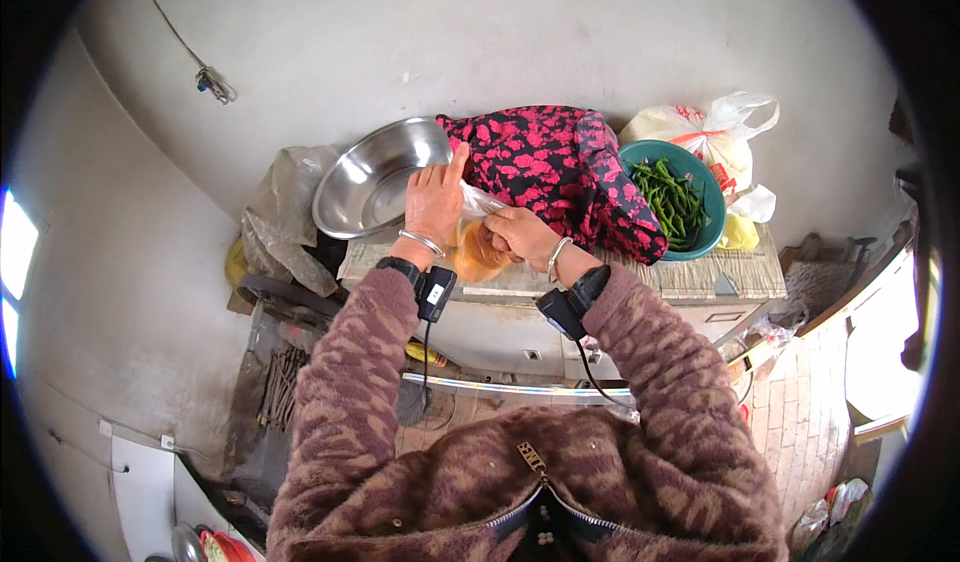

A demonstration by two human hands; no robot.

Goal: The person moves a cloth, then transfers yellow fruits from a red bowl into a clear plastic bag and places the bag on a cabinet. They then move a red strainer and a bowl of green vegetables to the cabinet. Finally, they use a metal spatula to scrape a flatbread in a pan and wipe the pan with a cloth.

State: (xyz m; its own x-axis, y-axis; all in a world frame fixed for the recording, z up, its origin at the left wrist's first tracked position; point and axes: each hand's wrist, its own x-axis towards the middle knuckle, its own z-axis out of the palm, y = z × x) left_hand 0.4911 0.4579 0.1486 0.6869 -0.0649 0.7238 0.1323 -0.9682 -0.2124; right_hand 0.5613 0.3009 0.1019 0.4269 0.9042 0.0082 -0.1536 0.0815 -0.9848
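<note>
My right hand [523, 236] pinches the bunched neck of a clear plastic bag [480, 200]. Round orange-yellow food [478, 253] shows through the plastic; its exact kind is unclear. My left hand [436, 200] is curled at the other end of the gathered plastic, index finger stretched out and thumb hidden. Just behind the left hand a steel basin [375, 179] is tilted against the wall. A black cloth with pink flowers [525, 149] covers something bulky behind both hands. The bag lies at the front edge of a paper-covered cabinet top [675, 277].
To the right stand a green basin [716, 221] of green chilli peppers [670, 200] and a tied white plastic bag [727, 149]. Crumpled plastic sheeting [281, 209] is at the left. Below it lies a bundle of sticks [283, 389]. Brick flooring [795, 404] shows at right.
</note>
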